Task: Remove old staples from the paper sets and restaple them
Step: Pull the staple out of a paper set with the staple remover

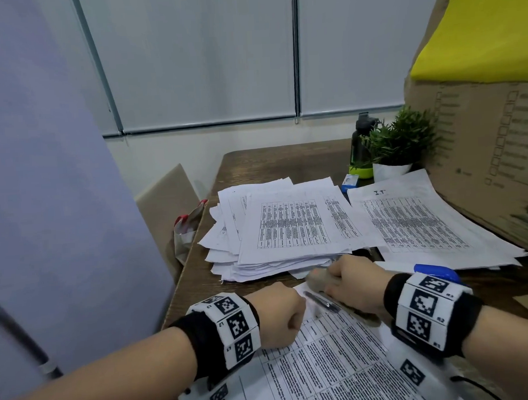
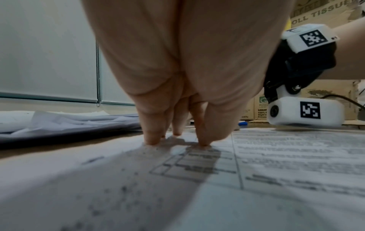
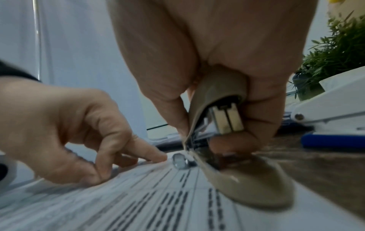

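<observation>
White paper set (image 1: pixel 330 366) printed with black grid tables, a beige stapler (image 3: pixel 233 159) with silver metal inside, black wristbands (image 1: pixel 437 310) carrying black-and-white square codes, dark brown wood-grain table (image 1: pixel 270 163), green plant (image 1: pixel 405 136) in a white pot, a blue tool (image 1: pixel 438 271).

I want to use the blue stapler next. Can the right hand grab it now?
Probably not yet. The right hand is already gripping the beige stapler, so it is full. The blue stapler lies on the table just beyond that wrist with nothing covering it, so once the hand lets go it looks easy to reach.
</observation>
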Tool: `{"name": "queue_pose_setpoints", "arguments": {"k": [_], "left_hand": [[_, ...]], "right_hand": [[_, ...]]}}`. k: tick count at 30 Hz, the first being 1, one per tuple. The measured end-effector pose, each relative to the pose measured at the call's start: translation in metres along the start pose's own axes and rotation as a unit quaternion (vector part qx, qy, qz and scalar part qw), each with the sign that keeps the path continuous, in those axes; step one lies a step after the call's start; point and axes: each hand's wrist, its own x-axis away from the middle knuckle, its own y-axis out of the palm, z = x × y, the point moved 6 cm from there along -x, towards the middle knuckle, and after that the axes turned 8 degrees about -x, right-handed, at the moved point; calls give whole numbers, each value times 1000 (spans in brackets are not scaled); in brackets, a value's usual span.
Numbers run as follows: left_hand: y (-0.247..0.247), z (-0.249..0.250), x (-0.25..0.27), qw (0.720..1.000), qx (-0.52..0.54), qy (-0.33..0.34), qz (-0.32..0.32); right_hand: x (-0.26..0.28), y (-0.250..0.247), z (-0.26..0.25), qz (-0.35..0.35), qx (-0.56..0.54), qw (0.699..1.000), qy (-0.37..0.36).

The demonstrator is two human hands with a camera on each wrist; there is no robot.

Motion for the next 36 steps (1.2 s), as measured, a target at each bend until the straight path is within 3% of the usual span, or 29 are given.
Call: {"name": "queue_pose_setpoints", "arguments": {"k": [7,15,21,30,33,36], "left_hand": [[3,4,-4,999,-27,2,-19],[-2,9,-3,999,-33,-9,-24],[-5,7,-2,999,-24,-15,-23],[-13,-1,3,1000,-13,-8,-1],[-15,-8,0,998,50,-35,11],[-25,-17,-7,991,82,-78,68]], "right_hand": [[10,-4,8,-2,-65,998,23],[11,3,-13,0,8,999,38],[7,2,-24,35,-60,996,46],[10,-17,-3,78,-172,981,53],[15,-22,7,65,-171,982,57],[21,-27,15,52,-178,981,54]]}}
